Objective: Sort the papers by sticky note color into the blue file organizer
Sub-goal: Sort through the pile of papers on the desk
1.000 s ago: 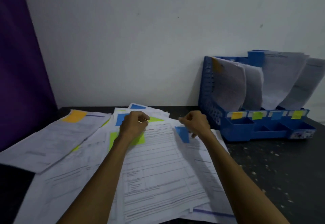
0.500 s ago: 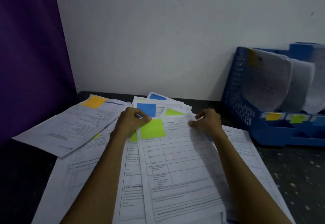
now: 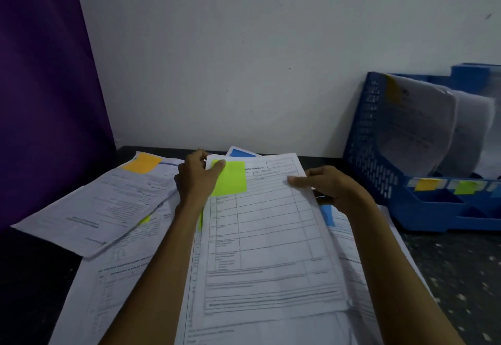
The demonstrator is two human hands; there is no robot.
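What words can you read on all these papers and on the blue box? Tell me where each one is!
"...KAN KEDOKTERAN": faint, my best reading, heading the form beside its green sticky note.
Rest of the form: too blurred to read.
Orange-note paper: print too blurred to read.
Filed papers in the blue file organizer: too blurred to read.
Colour tabs on the organizer's front: no words visible.
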